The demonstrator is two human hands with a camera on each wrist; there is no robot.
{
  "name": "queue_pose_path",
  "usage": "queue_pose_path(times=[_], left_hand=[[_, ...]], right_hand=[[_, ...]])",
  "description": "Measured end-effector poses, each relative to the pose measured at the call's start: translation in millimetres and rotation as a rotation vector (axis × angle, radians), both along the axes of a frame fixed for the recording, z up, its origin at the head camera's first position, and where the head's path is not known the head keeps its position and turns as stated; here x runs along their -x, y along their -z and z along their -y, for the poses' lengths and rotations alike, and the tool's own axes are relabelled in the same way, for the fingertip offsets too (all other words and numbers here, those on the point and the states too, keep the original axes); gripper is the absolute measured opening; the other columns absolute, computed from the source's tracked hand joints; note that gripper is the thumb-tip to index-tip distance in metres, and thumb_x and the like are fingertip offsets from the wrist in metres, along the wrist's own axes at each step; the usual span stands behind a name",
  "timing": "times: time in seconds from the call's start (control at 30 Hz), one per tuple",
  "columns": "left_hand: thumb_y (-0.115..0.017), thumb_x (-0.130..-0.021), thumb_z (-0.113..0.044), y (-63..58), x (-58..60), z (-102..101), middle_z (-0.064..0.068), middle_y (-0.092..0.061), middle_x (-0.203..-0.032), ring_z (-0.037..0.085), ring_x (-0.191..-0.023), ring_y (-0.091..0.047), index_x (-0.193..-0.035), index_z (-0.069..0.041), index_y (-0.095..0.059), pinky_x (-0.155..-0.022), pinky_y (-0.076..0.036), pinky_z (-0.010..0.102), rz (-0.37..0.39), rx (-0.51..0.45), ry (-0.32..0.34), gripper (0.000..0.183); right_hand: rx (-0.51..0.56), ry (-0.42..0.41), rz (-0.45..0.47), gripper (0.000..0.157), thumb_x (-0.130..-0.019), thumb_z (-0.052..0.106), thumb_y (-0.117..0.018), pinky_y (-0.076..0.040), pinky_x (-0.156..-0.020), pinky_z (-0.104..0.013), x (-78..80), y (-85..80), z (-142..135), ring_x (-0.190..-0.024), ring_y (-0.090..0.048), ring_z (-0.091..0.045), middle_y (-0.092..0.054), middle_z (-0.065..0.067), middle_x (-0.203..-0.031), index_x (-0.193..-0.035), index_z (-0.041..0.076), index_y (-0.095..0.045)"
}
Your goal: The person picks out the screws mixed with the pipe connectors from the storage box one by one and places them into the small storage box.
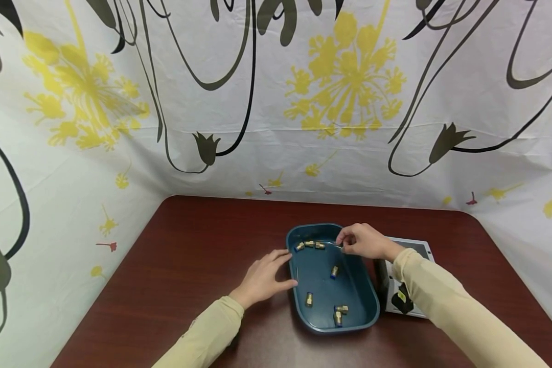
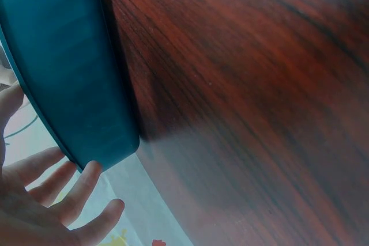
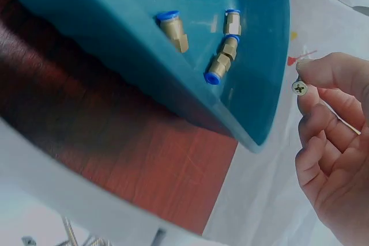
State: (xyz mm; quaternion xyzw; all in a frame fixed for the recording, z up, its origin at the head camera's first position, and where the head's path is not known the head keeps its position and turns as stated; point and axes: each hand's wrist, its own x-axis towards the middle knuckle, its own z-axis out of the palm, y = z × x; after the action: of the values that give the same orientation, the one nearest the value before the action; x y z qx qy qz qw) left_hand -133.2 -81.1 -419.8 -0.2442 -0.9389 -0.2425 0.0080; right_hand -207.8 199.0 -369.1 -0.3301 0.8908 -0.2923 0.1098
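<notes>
A blue-green tray [image 1: 319, 286] holds several brass push-in fittings with blue collars, among them a fitting [image 3: 174, 30] lying apart from a row of others. My right hand [image 1: 363, 241] is over the tray's far right end. Between its thumb and forefinger it pinches a cross-head screw [image 3: 299, 87], head outward. A thin shiny shaft [image 3: 341, 120] shows among the curled fingers; its kind is unclear. With fingers spread, my left hand [image 1: 264, 276] rests at the tray's left rim, fingertips touching it. Beside the inner left wall lies a thin metal piece [image 1: 297, 274].
Right of the tray stands a light grey box [image 1: 418, 248] with a black part [image 1: 402, 300] on it, partly hidden by my right sleeve. The dark red wood table [image 1: 202, 245] meets a patterned cloth [image 1: 276, 117] behind it.
</notes>
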Motion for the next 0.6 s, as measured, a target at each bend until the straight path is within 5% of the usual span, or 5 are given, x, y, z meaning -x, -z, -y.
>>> queue_pose_path(times=[0.6], left_hand=[[-0.062, -0.078, -0.044, -0.3, 0.3, -1, 0.005, -0.041, -0.13, 0.022, -0.115, -0.041, -0.129, -0.01, -0.046, -0.085, -0.037, 0.047, -0.004, -0.012, 0.003, 0.063]], right_hand=[[0.004, 0.093, 0.008, 0.013, -0.08, -0.002, -0.056, -0.042, -0.053, -0.027, -8.5, -10.4, -42, -0.058, -0.049, -0.013, -0.058, 0.0, -0.073, -0.088, 0.006, -0.062]])
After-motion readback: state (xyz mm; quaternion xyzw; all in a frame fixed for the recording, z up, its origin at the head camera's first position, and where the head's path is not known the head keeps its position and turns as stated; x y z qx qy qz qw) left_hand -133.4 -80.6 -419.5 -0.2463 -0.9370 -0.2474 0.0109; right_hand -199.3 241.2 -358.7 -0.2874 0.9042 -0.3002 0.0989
